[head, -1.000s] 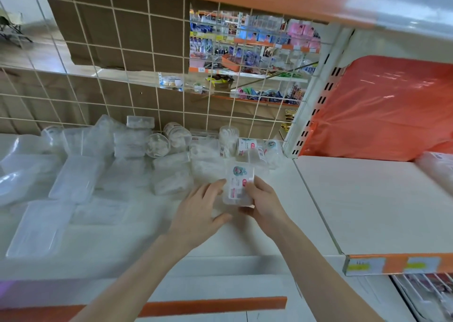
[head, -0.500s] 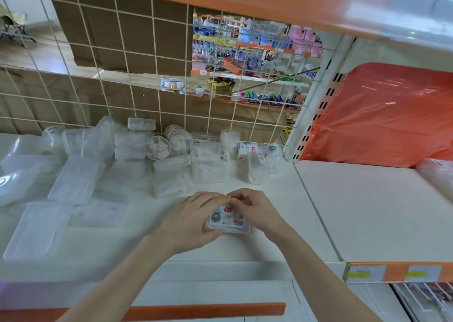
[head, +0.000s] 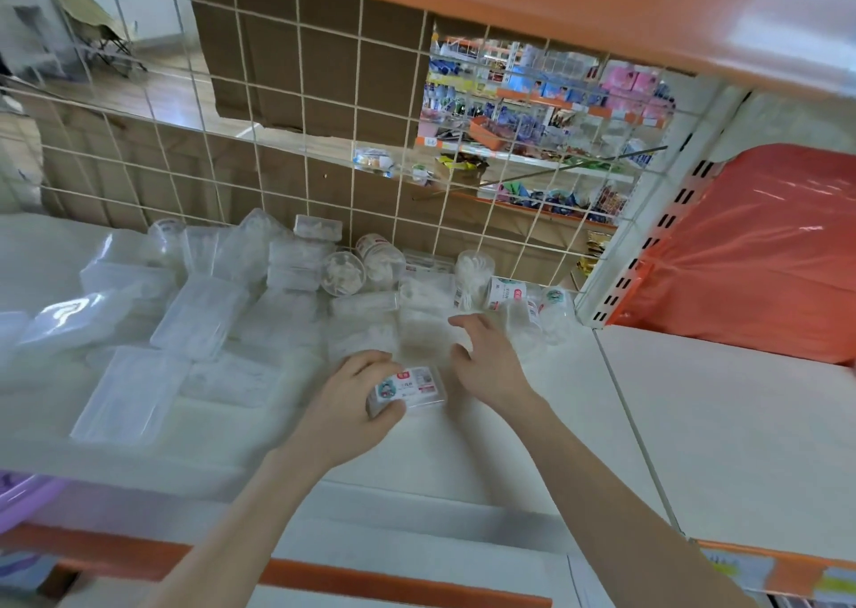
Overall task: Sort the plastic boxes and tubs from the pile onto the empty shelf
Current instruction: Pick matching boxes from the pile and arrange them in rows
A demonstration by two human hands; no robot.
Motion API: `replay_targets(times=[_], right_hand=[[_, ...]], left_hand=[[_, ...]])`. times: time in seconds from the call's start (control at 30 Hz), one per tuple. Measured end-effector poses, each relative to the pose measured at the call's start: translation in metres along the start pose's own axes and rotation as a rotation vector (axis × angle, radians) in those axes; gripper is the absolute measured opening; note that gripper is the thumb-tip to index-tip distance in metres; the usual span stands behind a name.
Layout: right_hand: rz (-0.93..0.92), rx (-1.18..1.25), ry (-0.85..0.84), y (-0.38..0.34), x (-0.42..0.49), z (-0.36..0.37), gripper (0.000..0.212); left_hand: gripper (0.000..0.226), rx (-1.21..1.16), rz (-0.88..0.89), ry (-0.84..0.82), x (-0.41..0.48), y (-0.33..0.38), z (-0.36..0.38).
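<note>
By the pile (head: 296,283), left hand (head: 356,399) grips a box (head: 412,390); the open, empty right hand (head: 486,366), seemingly reaching, could knock tubs (head: 472,274) over.

left hand (head: 353,403) curled – right hand (head: 487,366) splayed, forward

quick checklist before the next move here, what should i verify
1. Labelled box flat on the shelf: ok, it appears to lie label up on the white board.
2. Left hand off the box: not ok, its fingers and thumb grip the box's left end.
3. Right hand free: ok, open and holding nothing, at the near edge of the pile.
4. Room beside the box: ok, bare board to its right.
5. Pile steady enough to pull from: cannot tell, the clear tubs are blurred and overlapping.
</note>
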State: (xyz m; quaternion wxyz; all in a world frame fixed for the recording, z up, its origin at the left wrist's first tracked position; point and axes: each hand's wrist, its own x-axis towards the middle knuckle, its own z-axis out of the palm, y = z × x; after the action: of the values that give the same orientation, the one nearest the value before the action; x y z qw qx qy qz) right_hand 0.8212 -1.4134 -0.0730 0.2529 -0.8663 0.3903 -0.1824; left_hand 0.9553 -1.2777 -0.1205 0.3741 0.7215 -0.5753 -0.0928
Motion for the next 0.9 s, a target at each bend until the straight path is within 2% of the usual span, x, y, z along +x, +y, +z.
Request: replay_targets(times=[0.13, 0.23, 0.4, 0.5, 0.6, 0.77, 0.83, 0.9], right_hand=[[-0.01, -0.277, -0.2, 0.004, 0.031, 0.006, 0.055], [0.006, -0.38, -0.319, 0.004, 0.036, 0.012, 0.057], [-0.02, -0.396, -0.206, 0.01, 0.024, 0.012, 0.046], [0.019, -0.354, -0.198, 0.01, 0.014, 0.004, 0.043], [0.139, -0.085, -0.162, 0.004, 0.0, -0.012, 0.037], [0.416, 0.771, -0.111, -0.001, -0.024, -0.027, 0.015], [0.545, 1.107, -0.099, -0.005, -0.031, -0.032, 0.021], [0.623, 1.262, -0.142, -0.007, -0.035, -0.038, 0.029]], left_hand=[[0.066, -0.035, -0.028, 0.027, -0.001, 0.004, -0.007], [0.067, -0.041, -0.035, 0.036, -0.003, 0.005, -0.01], [0.065, -0.048, -0.06, 0.045, -0.005, 0.007, -0.01], [0.069, -0.042, -0.059, 0.04, -0.005, 0.008, -0.011], [0.069, -0.007, -0.049, 0.06, -0.005, 0.007, -0.011], [0.069, 0.076, -0.014, 0.063, 0.001, 0.02, -0.014], [0.068, 0.075, 0.026, 0.058, 0.007, 0.032, -0.015], [0.066, 0.057, 0.074, 0.07, 0.013, 0.045, -0.015]])
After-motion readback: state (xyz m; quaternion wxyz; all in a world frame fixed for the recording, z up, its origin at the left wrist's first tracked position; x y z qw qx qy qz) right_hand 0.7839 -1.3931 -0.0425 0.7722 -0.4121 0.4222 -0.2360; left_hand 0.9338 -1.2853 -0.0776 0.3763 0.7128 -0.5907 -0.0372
